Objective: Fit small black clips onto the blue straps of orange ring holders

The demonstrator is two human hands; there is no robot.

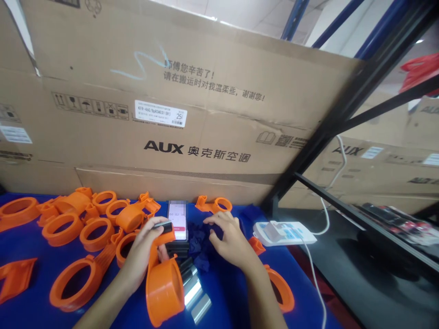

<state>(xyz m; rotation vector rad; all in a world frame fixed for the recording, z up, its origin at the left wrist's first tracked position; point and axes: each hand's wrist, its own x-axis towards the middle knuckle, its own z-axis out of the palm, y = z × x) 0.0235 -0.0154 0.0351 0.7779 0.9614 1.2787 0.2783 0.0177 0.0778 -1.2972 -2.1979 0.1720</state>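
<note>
My left hand [142, 249] is wrapped round the narrow end of an orange plastic tape dispenser [164, 290], whose round part hangs down toward me. A dark, shiny piece [163, 225] shows at the held end; I cannot tell if it is fixed there. My right hand [228, 237] has its thumb and forefinger apart, with nothing visible between them. It is over crumpled dark blue material [199, 246]; contact is unclear. Shiny silver strips [197, 292] lie between my arms, beside dark pieces [178, 249]. Behind my left hand, a phone [177, 219] displays a running timer.
Several more orange dispensers [73, 283] cover the table's left side. Another dispenser [216, 204] lies at the back, and an orange ring [281, 288] is partly behind my right forearm. A power strip [291, 233] with white cables, a black rack post [329, 128] and large cardboard boxes [206, 114] border the blue tabletop.
</note>
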